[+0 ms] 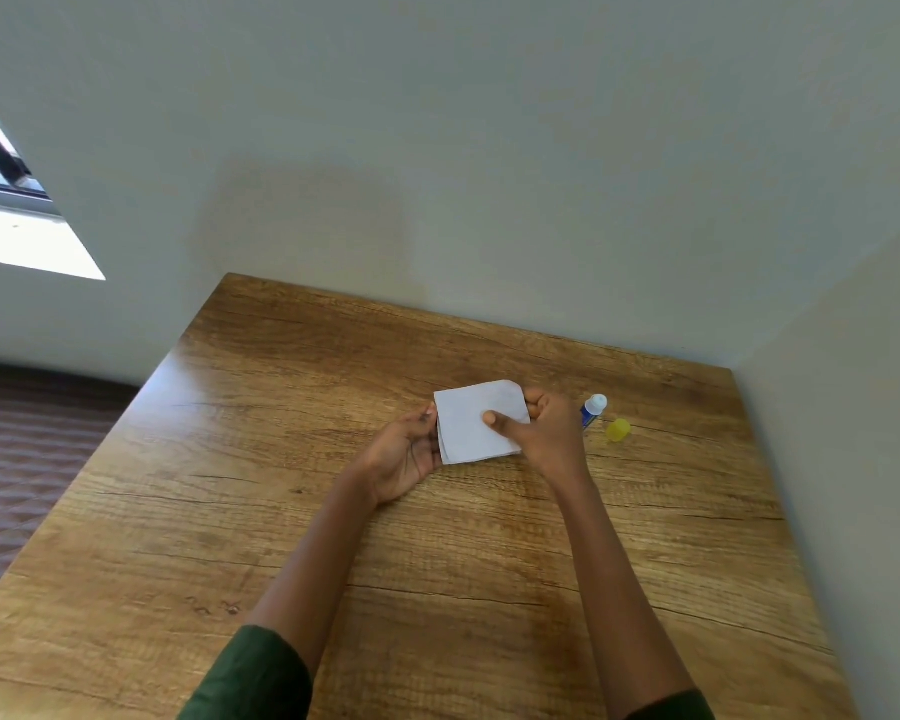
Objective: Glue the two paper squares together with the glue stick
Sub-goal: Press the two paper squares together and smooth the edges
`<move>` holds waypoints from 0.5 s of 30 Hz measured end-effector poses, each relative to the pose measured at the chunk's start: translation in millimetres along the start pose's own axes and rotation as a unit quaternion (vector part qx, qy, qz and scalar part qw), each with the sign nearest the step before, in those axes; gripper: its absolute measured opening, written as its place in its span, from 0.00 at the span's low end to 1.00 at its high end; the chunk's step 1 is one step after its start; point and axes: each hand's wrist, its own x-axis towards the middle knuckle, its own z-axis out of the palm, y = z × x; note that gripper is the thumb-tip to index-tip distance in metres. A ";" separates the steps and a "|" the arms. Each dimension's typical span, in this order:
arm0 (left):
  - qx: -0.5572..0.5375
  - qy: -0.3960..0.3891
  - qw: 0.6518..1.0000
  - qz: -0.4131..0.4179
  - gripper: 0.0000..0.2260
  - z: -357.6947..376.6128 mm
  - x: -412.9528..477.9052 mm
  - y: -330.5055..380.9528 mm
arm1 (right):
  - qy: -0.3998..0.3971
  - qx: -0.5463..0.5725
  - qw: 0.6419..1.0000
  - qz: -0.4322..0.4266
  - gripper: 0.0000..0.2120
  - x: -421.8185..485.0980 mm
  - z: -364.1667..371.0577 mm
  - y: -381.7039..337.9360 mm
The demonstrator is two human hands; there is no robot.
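Two white paper squares (467, 426) lie stacked one on the other, slightly offset, held just above the wooden table (281, 511). My right hand (546, 433) grips their right edge, thumb pressed on the top sheet. My left hand (404, 454) holds their left edge with its fingertips, palm turned up. An uncapped glue stick (592, 410), blue body with a white tip, lies on the table just right of my right hand. Its yellow cap (618, 429) rests beside it.
The table stands in a corner, with white walls (489, 148) at its back and right sides. A window (17, 200) is at the far left, and a brown quilted surface (22, 459) lies beyond the table's left edge.
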 end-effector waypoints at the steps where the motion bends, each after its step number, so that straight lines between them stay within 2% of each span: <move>1: 0.003 0.005 1.000 0.003 0.14 -0.4 0.8 -0.5 | 0.001 0.010 1.000 0.001 0.16 -0.5 -0.2 0.4; 8: 0.023 0.020 0.999 0.020 0.12 2.7 1.8 -0.8 | -0.006 0.084 0.996 0.025 0.13 -3.6 0.2 3.4; 15: 0.023 0.016 0.999 0.025 0.13 2.3 1.1 -0.3 | 0.010 0.052 0.998 0.020 0.18 -2.9 2.9 5.8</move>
